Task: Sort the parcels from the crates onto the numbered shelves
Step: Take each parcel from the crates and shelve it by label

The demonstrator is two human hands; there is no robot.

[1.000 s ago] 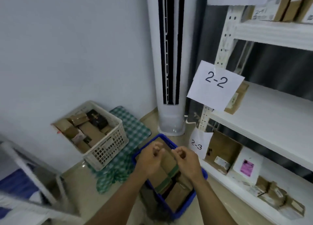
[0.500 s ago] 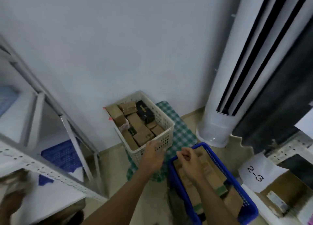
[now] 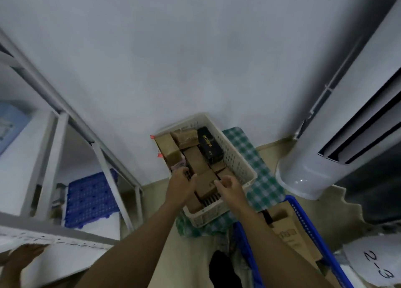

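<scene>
L hand (image 3: 180,185) over white crate (image 3: 236,164), fingertips down among brown parcels (image 3: 196,163); grip couldn't tell. R hand (image 3: 230,190) above near end, fingers loosely curled, empty. Crate sat on checked cloth (image 3: 245,144).

Two crates showed: one white crate (image 3: 234,157) at 12 o'clock, one blue crate (image 3: 310,227) at 4 o'clock. The white crate held at least five brown parcels (image 3: 196,162) and one black box (image 3: 209,145); any underneath could not be counted. There was one checked cloth (image 3: 245,142) and one paper label (image 3: 377,266) marked 2-3. Three hands showed: left hand (image 3: 180,183), right hand (image 3: 231,186), one other hand (image 3: 23,253) at 8 o'clock.
</scene>
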